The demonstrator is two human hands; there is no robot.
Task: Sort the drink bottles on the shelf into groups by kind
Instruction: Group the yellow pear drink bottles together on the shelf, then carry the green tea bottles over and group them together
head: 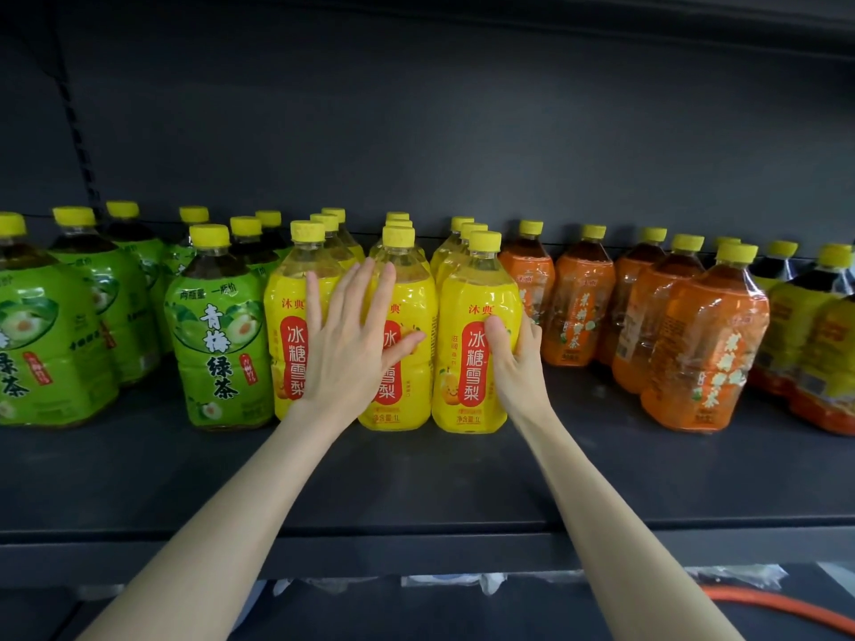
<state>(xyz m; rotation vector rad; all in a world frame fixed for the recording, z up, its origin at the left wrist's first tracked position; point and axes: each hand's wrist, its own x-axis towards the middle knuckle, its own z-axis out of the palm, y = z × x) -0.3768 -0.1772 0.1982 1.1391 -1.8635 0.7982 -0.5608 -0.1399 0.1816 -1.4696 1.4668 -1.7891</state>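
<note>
The left hand covers much of the middle yellow bottle's label, and the right hand's fingers pass out of sight behind the right yellow bottle. The green bottle at the left edge and the dark-topped bottles at the right edge are cut off. The orange bottles' labels are too blurred to read.

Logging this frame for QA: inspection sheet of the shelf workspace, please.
Surface: dark shelf, front strip bare.
Job's things: green bottles left, yellow bottles centre, orange bottles right, dark bottles far right; all upright.
Clutter: nothing seen.
Hands: left hand flat against yellow bottles, fingers spread; right hand wrapped around the rightmost front yellow bottle.
Cables: orange hose below the shelf.
Surroundings: dark back panel.
</note>
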